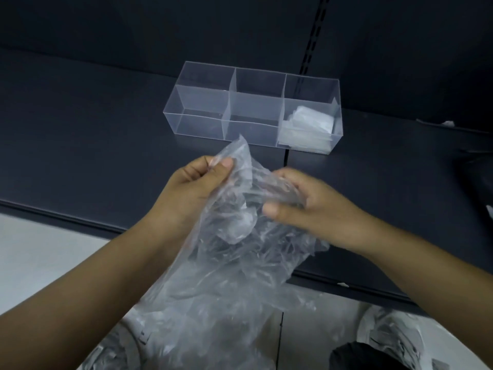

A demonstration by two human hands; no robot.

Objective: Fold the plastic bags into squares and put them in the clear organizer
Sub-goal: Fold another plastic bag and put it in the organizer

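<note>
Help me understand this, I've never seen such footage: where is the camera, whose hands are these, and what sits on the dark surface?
There is no machine here: a person works with bare hands, and the single picture comes from a wide-angle camera worn on their head, looking forward and down. The left hand and the right hand both grip a crumpled clear plastic bag, held over the near edge of a dark flat shelf. On that shelf stands a clear plastic organizer with three compartments in a row. The right compartment holds folded clear plastic bags; the other two look empty.
</note>
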